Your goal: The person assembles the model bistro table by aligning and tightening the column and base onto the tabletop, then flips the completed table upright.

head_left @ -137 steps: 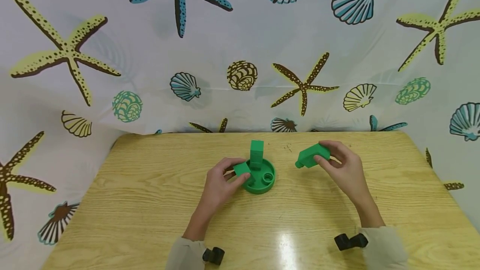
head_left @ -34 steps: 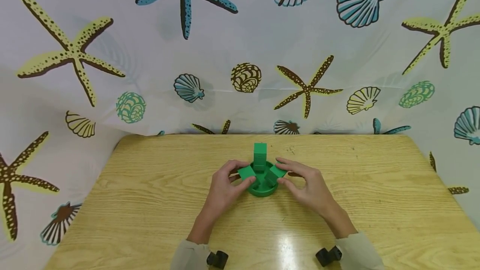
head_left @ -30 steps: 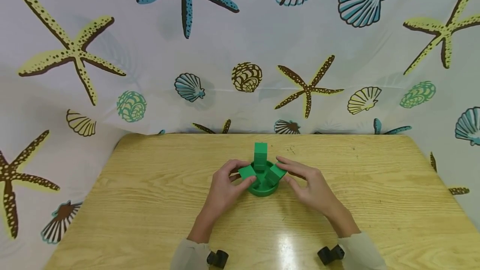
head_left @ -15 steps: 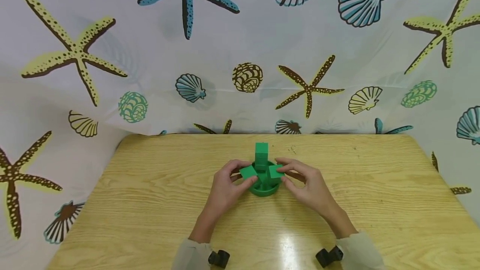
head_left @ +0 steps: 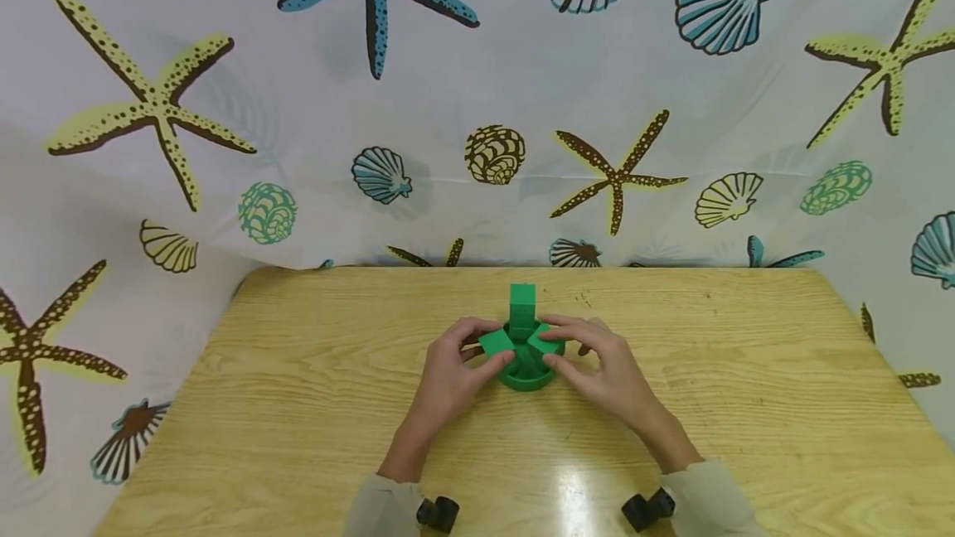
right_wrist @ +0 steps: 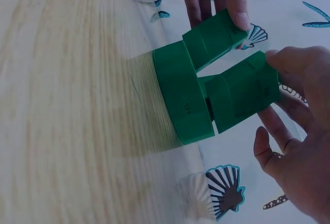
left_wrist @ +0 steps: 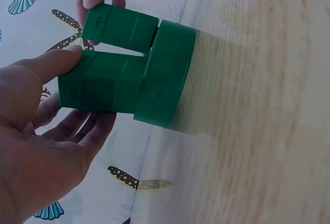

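Note:
A round green base point(head_left: 526, 381) with a raised rim stands on the table, and three green plastic blocks rise from it. My left hand point(head_left: 453, 371) holds the left block point(head_left: 496, 343) between thumb and fingers. On the other side, my right hand point(head_left: 608, 367) pinches the right block point(head_left: 545, 340) near its top. The back block point(head_left: 522, 305) stands upright, touched by neither hand. In the right wrist view the right block point(right_wrist: 245, 94) looks tilted, with a dark gap above the base's rim point(right_wrist: 178, 97). Both blocks' lower ends are hidden inside the base.
The wooden table point(head_left: 313, 404) runs back to a hanging curtain point(head_left: 448, 89) printed with starfish and shells. Small black wrist cameras point(head_left: 438, 514) sit at the sleeve ends.
My right hand has brought its block from right of the base, knob end down, into the base's right side. Lately that block has turned and shifted slightly left; my left hand keeps its hold.

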`<action>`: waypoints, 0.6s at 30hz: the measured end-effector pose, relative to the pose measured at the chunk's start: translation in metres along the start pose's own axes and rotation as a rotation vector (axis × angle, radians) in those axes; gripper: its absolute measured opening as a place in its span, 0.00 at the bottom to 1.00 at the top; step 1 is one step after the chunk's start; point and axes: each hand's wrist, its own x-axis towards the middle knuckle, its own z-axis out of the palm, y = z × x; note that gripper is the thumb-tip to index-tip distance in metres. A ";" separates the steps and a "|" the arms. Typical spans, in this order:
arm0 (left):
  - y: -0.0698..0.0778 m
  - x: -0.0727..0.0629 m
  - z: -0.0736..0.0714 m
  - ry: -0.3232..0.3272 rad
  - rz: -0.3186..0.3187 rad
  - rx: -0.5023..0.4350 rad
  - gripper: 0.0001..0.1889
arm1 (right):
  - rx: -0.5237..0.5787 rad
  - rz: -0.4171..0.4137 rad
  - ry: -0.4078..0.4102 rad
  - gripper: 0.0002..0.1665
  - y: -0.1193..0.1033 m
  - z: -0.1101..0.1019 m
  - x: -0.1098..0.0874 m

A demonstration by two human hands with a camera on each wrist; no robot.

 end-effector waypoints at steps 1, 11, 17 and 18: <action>0.000 0.000 0.000 -0.003 0.000 0.005 0.20 | -0.003 0.002 -0.001 0.16 0.001 0.001 0.000; -0.002 0.002 -0.001 -0.012 -0.009 0.034 0.21 | 0.090 0.039 -0.036 0.17 0.003 0.002 0.002; -0.002 0.001 -0.001 -0.005 -0.005 0.024 0.20 | 0.091 0.038 0.043 0.16 0.009 0.006 0.002; -0.002 0.001 -0.001 -0.002 -0.002 0.019 0.20 | 0.083 0.043 0.051 0.16 0.010 0.007 0.003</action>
